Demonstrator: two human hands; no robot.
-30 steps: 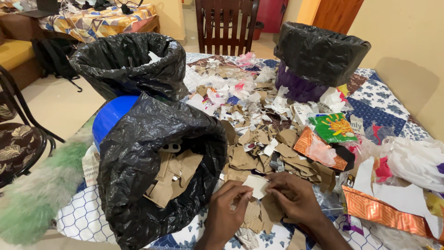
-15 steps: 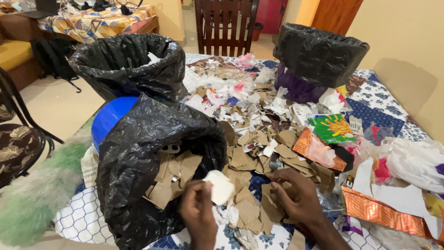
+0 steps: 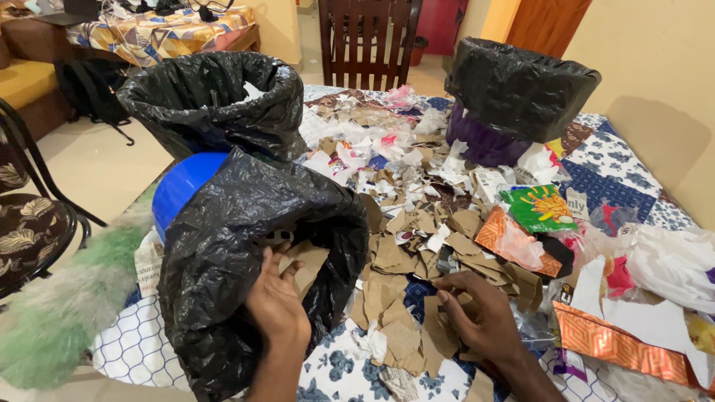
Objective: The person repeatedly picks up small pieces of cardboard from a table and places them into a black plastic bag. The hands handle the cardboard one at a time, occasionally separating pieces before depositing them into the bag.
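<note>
Here the left hand (image 3: 277, 301) was seen from the back, reached into the mouth of the nearest crumpled black plastic bin bag (image 3: 223, 246), its fingers loosely spread over the torn brown cardboard pieces (image 3: 304, 262) inside, with nothing visibly gripped. The right hand (image 3: 477, 316) was laid on the heap of brown cardboard scraps (image 3: 417, 257) on the patterned blue-and-white tablecloth (image 3: 618, 160), fingers curled narrow around a scrap. Two more black-lined bins (image 3: 216, 100) were stood behind, and a green printed wrapper (image 3: 538, 206) was lain to the right.
</note>
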